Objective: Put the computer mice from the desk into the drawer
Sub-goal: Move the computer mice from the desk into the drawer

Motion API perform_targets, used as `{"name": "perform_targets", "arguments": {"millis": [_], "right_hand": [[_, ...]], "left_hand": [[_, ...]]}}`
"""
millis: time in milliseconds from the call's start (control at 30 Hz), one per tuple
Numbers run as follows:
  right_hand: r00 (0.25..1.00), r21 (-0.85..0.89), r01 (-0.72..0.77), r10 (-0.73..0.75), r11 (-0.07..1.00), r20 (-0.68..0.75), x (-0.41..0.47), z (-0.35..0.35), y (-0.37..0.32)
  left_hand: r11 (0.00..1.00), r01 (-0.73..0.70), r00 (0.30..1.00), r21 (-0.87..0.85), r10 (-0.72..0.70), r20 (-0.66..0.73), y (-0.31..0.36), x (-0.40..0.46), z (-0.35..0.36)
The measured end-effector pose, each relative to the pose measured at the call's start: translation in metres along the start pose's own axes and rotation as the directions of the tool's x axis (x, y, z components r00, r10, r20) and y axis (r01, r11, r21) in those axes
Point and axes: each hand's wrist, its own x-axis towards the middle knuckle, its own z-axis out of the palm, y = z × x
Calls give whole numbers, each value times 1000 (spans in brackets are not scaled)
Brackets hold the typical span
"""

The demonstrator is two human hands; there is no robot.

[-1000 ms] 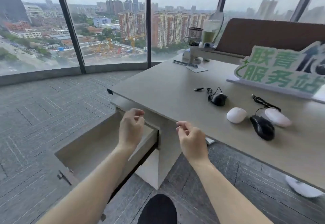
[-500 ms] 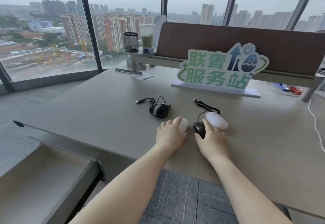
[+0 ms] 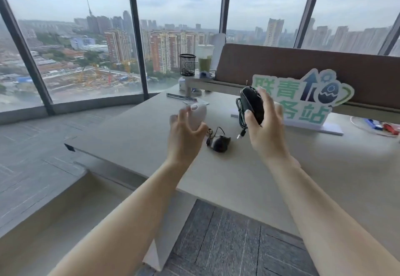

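White mouse (image 3: 198, 115) is up off the desk (image 3: 138, 137) in my left hand (image 3: 186, 137); fingers (image 3: 183, 114) curled loosely round its near side, thumb under. Black mouse (image 3: 252, 104) is raised in my right hand (image 3: 267, 128), fingers (image 3: 265, 98) wrapped over the far side and thumb pressed on the near edge. Its cable (image 3: 240, 116) hangs in a loop, plug dangling just above the desk.

Progress, as I judge it: two mice lifted, none in the drawer (image 3: 65, 217) yet. The drawer stands pulled out at lower left, and the part of its inside that I can see holds nothing. A third mouse, small dark mouse (image 3: 219, 143), lies on the desk between my hands with its cord bunched beside it. Whether more mice remain behind my right hand I cannot tell.

Orientation: black mouse stands nearly on end, long axis close to vertical, tilted slightly left at the top. White mouse's long axis runs up and away from me; which end is the front is too blurred to say.

Beyond: green sign (image 3: 303, 100) against the brown partition, mesh pen cup (image 3: 187, 64) at the desk's far end.
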Motion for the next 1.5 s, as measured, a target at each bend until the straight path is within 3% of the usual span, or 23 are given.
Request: {"name": "perform_targets", "arguments": {"millis": [133, 333, 500, 700, 833, 1000, 1133, 1233, 1300, 1400, 1500], "right_hand": [[993, 183, 73, -89, 980, 79, -23, 28, -67], [939, 292, -47, -57, 955, 339, -99, 115, -116], [818, 325, -193, -30, 926, 574, -170, 199, -132], [585, 40, -269, 131, 962, 800, -224, 294, -117], [462, -181, -146, 229, 973, 857, -243, 346, -103], [365, -420, 285, 308, 862, 879, -249, 387, -93], [252, -472, 382, 401, 795, 880, -259, 401, -84], [284, -431, 337, 347, 837, 894, -256, 392, -84], [343, -368, 224, 280, 903, 897, -239, 375, -92], [522, -215, 89, 138, 973, 842, -202, 329, -106], [741, -80, 38, 26, 996, 671, -159, 260, -106]], "left_hand": [[994, 83, 988, 68, -73, -138, -26, -7, -87], [902, 373, 923, 217, -338, -182, -124, -63, -183], [730, 615, 787, 299, -590, -179, -220, -113, -214], [485, 817, 563, 311, -787, -252, -301, -128, -218], [399, 828, 504, 394, -837, -211, -334, -127, -212], [331, 775, 498, 538, -845, -197, -357, -126, -202], [262, 726, 487, 636, -849, -207, -369, -128, -196], [299, 737, 524, 607, -820, -232, -358, -120, -200], [447, 724, 638, 525, -724, -264, -337, -103, -201], [760, 574, 818, 306, -509, -270, -283, -63, -191], [925, 346, 914, 157, -294, -278, -210, -26, -163]]}}
